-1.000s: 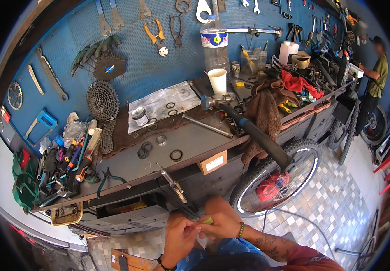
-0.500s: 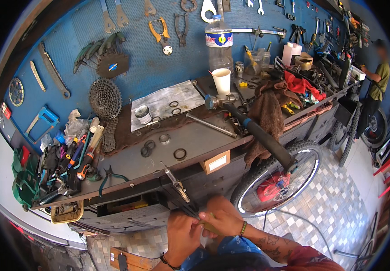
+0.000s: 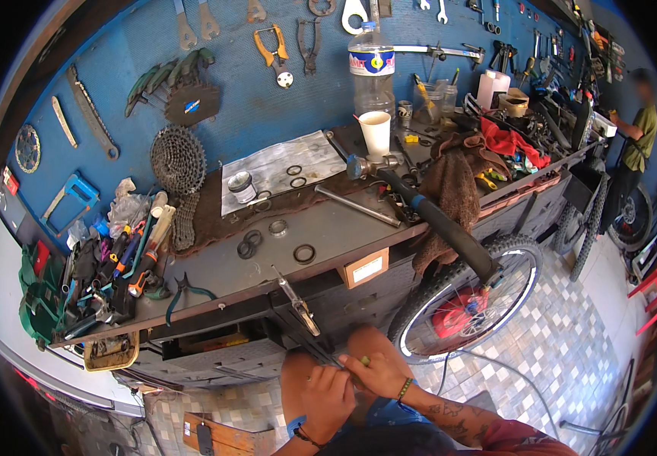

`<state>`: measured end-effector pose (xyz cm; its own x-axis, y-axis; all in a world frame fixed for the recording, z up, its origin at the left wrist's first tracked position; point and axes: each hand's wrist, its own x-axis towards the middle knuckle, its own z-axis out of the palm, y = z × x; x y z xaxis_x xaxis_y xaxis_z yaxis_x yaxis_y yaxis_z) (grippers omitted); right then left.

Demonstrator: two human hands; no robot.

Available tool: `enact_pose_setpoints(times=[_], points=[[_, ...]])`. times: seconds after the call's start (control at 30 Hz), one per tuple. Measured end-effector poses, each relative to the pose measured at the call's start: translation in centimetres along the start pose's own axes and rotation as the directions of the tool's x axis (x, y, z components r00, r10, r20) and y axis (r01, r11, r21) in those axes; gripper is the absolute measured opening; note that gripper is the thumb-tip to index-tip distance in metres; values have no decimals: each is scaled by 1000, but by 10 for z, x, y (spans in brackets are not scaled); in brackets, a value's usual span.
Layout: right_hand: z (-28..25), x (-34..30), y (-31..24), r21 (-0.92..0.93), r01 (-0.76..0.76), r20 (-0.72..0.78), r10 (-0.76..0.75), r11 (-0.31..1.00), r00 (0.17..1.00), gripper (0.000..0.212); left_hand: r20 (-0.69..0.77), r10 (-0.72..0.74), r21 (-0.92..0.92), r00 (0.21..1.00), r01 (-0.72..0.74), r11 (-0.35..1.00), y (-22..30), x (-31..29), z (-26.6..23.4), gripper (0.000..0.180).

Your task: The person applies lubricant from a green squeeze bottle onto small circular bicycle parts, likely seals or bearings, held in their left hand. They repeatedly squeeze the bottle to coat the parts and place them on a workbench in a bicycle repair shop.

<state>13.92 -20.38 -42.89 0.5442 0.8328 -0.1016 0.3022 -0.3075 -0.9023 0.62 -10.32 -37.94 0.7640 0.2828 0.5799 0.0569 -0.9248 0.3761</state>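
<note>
Both of my hands are together low in the view, above my bare knees. My left hand [image 3: 328,399] is closed with its fingers curled, and what it grips is hidden. Beside it my right hand [image 3: 380,374] is closed too, with a small yellow-green piece [image 3: 365,360] showing at its fingers; its kind is unclear. A slim dark bar [image 3: 324,353] runs up from my hands toward a narrow metal tool [image 3: 296,304] at the bench's front edge. Whether bar and tool are joined cannot be made out.
On the workbench [image 3: 218,251] lie black rings [image 3: 304,254], a metal tube [image 3: 357,207], green-handled pliers [image 3: 184,296], an open tin [image 3: 242,187] and a paper cup [image 3: 375,133]. A bicycle wheel [image 3: 530,289] stands at the right under a dark fork. A person [image 3: 636,133] stands far right.
My left hand has turned and shifted slightly up and right, its back now showing. My right hand has moved up a little, and less of the olive-green piece shows.
</note>
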Motion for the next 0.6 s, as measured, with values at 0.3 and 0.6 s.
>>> enact_pose_setpoints(times=[0.3, 0.6], points=[[-10, -9, -28, 208, -41, -128, 69, 977, 989, 43, -86, 78, 1, 993, -78, 997, -1, -11, 12, 22], [-47, -7, -69, 168, 171, -152, -146, 971, 978, 24, -48, 105, -132, 993, -110, 985, 8, 37, -44, 16]])
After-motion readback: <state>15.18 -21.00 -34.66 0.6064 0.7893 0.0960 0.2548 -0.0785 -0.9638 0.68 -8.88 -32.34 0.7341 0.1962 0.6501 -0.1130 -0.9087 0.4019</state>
